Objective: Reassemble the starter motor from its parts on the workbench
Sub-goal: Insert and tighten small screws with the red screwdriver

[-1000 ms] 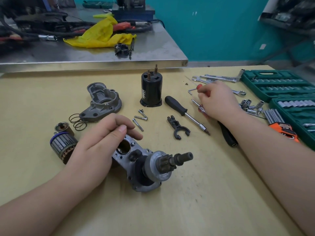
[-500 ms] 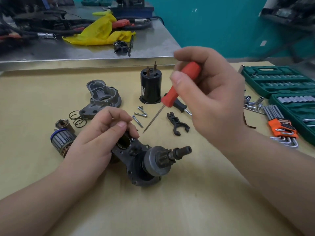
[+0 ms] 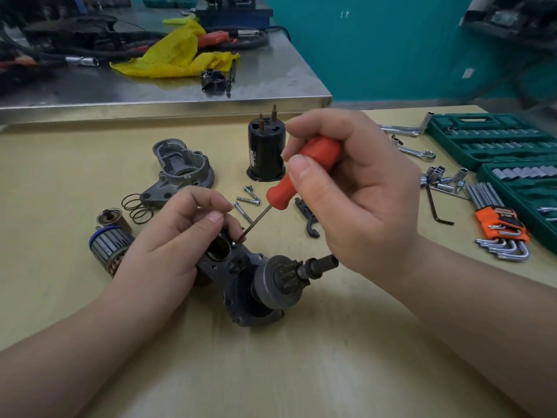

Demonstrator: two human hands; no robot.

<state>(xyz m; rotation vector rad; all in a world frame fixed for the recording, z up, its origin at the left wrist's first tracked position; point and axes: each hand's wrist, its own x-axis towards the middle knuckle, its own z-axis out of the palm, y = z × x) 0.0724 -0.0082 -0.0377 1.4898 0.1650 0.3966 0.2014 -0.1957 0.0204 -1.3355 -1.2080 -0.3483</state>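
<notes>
The right hand has its grip closed around the red handle of a screwdriver, thumb laid along the near side and the other fingers curled over the top; the thin shaft slants down and to the left, and its tip meets a small screw on the upper face of the starter housing. The left hand rests over the left end of that housing with its grip nearly closed, thumb and forefinger drawn together just above the screw beside the shaft tip; whether they actually pinch the screw cannot be told. The housing lies on its side near the middle of the desk, its pinion gear and shaft pointing right. Farther back stand the black solenoid, upright, and the grey end cover, with a coil spring touching the cover's near corner. The armature lies left of the left hand, three loose bolts sit between cover and screwdriver, and green socket cases sit at far right.
</notes>
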